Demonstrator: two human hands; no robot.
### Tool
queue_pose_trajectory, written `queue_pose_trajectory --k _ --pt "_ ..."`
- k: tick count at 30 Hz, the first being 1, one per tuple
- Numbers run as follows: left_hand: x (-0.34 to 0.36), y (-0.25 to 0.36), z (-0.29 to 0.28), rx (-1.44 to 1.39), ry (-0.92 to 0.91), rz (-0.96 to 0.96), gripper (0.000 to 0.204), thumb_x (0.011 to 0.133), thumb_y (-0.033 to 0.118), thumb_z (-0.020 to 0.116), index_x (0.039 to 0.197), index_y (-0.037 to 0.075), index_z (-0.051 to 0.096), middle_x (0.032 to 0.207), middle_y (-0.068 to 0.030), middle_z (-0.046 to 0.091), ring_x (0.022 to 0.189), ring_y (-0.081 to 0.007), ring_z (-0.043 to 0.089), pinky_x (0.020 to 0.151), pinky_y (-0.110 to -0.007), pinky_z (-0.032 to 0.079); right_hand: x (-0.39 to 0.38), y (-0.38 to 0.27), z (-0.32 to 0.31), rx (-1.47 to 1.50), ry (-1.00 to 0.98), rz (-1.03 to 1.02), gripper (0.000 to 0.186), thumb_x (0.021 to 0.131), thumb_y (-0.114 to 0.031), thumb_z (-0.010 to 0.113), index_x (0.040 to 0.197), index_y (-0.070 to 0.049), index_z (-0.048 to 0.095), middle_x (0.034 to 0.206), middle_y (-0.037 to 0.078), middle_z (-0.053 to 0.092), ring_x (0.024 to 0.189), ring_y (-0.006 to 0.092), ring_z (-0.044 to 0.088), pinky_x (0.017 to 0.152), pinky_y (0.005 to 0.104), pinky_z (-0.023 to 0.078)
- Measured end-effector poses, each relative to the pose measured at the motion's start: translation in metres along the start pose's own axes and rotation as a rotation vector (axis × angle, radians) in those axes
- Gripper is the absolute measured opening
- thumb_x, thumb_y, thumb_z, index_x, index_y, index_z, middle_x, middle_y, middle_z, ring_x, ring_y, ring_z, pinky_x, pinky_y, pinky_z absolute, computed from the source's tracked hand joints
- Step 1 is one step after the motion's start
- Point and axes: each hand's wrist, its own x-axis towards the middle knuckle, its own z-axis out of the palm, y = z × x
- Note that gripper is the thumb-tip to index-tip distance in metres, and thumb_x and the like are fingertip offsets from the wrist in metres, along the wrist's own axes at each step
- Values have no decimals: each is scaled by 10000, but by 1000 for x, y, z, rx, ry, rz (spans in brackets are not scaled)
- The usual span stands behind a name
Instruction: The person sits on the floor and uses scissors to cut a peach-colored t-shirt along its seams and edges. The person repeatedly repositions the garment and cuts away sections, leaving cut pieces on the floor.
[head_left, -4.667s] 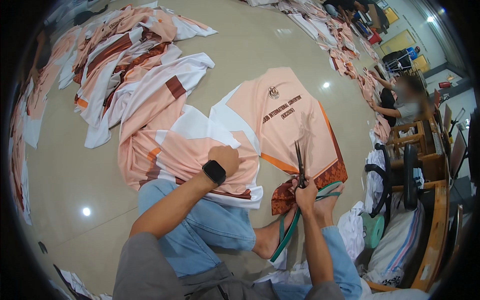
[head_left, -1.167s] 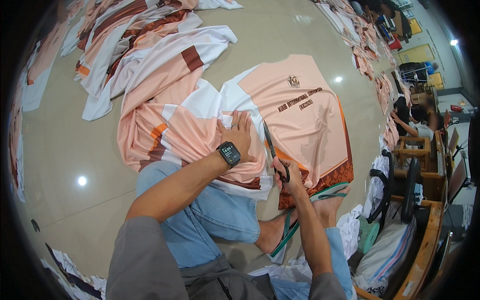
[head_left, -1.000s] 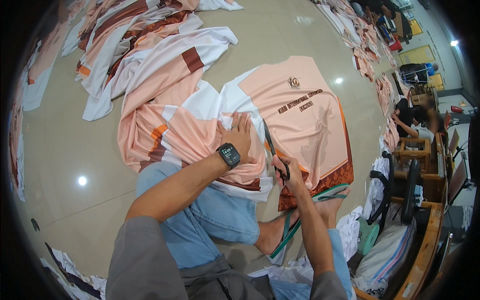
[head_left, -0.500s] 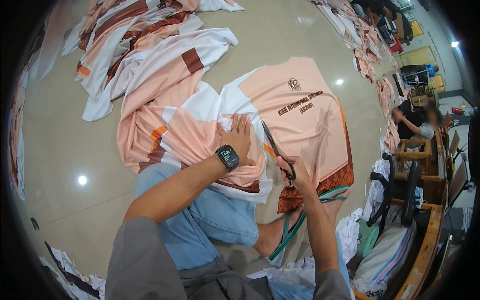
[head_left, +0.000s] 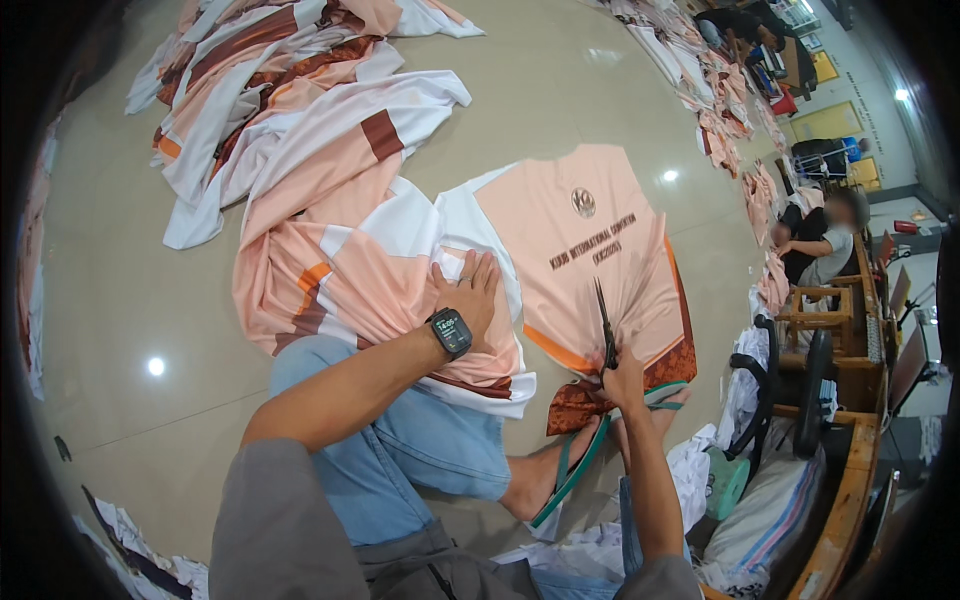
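- A garment workshop, apparently
- Heaped printed fabric [head_left: 300,115] beyond the left fingers [head_left: 487,273]
- Scissors [head_left: 607,336] in the right fingers [head_left: 612,380]
- Stuffed sack [head_left: 785,495] right of them

Printed panel [head_left: 565,295]: smooth, matt cloth
Scissors [head_left: 608,342]: metal
Floor [head_left: 130,290]: smooth, glossy
Jeans [head_left: 435,450]: matt denim
Watch face [head_left: 453,332]: glossy

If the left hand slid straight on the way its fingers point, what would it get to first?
The left hand would probably reach the white cloth just past its fingers, then the peach panel. How high the cloth rises is hard to tell.
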Motion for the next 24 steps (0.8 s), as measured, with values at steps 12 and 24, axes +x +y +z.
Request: queue_pose_trajectory --k 12,24 --pt "19 5 13 -17 142 118 833 883 510 744 1454 -57 527 1645 -271 344 1558 -410 293 1176 -711 288 -70 -59 -4 359 -271 54 489 946 -356 807 1117 80 667 692 60 659 501 128 605 451 277 462" --pt "7 0 8 -12 42 16 1105 821 605 752 1589 -74 339 1722 -246 194 1607 -412 144 1134 -798 251 -85 -95 25 689 -536 323 504 952 -491 766 946 4 672 614 38 609 435 112 570 386 252 420"
